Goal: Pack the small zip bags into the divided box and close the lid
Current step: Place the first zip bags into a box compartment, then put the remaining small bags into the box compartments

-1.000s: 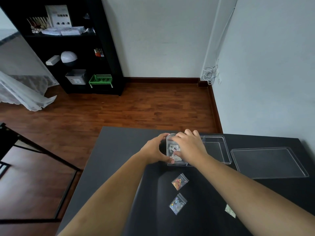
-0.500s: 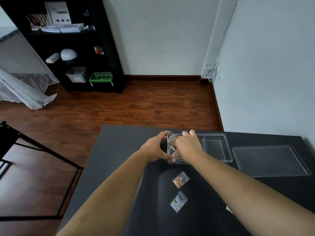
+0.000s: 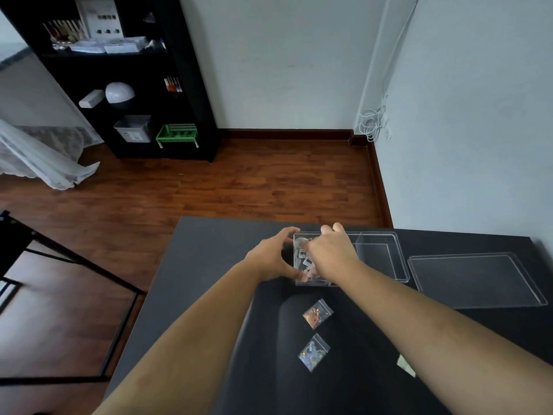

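Observation:
A clear divided box (image 3: 398,256) stands on the dark table (image 3: 206,283). My left hand (image 3: 269,259) grips its left end wall. My right hand (image 3: 332,253) reaches down into the left compartment, fingertips among several labelled zip bags (image 3: 305,261) packed there; whether the fingers pinch one is hidden. The right compartment holds nothing. Two zip bags lie loose in front of the box: one with orange bits (image 3: 317,313) and one with silvery bits (image 3: 313,351). A third bag (image 3: 405,365) peeks out from under my right forearm. The clear lid (image 3: 475,280) lies flat to the right of the box.
The table's far edge runs just behind the box and its left edge lies left of my left arm. A white wall (image 3: 463,175) stands close on the right. A black shelf unit (image 3: 134,85) and a black metal frame (image 3: 74,265) are on the wooden floor.
My right hand has gone from lying flat over the left compartment to curling its fingers down into it. My left hand has kept its hold on the box end.

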Motion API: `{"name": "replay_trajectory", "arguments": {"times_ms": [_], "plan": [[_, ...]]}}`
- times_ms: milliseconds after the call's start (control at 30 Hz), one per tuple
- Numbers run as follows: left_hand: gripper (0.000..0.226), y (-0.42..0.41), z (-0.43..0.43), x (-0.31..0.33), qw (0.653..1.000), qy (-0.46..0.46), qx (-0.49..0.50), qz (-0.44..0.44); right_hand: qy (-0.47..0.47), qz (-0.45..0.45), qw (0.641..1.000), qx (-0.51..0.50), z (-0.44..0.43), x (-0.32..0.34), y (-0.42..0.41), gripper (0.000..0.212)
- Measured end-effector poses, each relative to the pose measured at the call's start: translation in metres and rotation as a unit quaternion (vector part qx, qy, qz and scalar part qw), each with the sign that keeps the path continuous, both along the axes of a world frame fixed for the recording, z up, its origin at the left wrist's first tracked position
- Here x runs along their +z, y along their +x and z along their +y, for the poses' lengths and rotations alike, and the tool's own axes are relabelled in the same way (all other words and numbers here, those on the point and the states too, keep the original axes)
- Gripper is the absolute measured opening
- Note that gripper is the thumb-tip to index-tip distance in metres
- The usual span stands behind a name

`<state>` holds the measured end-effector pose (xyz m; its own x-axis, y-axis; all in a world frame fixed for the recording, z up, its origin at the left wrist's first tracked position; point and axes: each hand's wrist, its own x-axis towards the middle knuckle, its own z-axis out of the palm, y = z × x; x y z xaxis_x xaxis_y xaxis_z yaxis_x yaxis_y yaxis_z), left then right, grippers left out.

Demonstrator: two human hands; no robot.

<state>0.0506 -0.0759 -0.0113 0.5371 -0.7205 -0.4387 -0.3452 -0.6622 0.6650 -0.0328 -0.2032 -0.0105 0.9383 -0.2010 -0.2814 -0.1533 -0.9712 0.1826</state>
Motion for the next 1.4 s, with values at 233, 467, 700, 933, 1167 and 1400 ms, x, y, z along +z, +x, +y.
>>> {"name": "replay_trajectory", "arguments": {"times_ms": [233, 467, 700, 933, 1167, 1400], "plan": [[0.106, -0.002, -0.001, 0.005, 0.998, 0.026, -0.007, -0.053, 0.008, 0.015, 1.000, -0.006, 0.001, 0.004, -0.002, 0.032], [0.077, -0.028, 0.025, 0.006, 0.985, -0.035, 0.065, -0.155, 0.205, -0.240, 0.946, -0.068, -0.012, 0.027, -0.048, 0.016], [0.010, -0.084, 0.038, -0.007, 0.951, -0.053, -0.135, -0.274, 0.237, -0.309, 0.912, -0.126, -0.026, 0.018, -0.152, 0.013], [0.034, -0.117, 0.010, -0.020, 0.947, 0.125, -0.098, -0.281, 0.235, -0.079, 0.943, -0.222, -0.034, -0.012, -0.230, 0.038], [0.013, -0.126, 0.004, -0.015, 0.955, 0.161, -0.058, -0.241, 0.307, -0.058, 0.900, -0.305, -0.032, -0.014, -0.231, 0.039], [0.010, -0.133, 0.006, -0.009, 0.966, 0.135, -0.054, -0.213, 0.362, -0.100, 0.869, -0.323, -0.033, -0.012, -0.222, 0.007]]}}
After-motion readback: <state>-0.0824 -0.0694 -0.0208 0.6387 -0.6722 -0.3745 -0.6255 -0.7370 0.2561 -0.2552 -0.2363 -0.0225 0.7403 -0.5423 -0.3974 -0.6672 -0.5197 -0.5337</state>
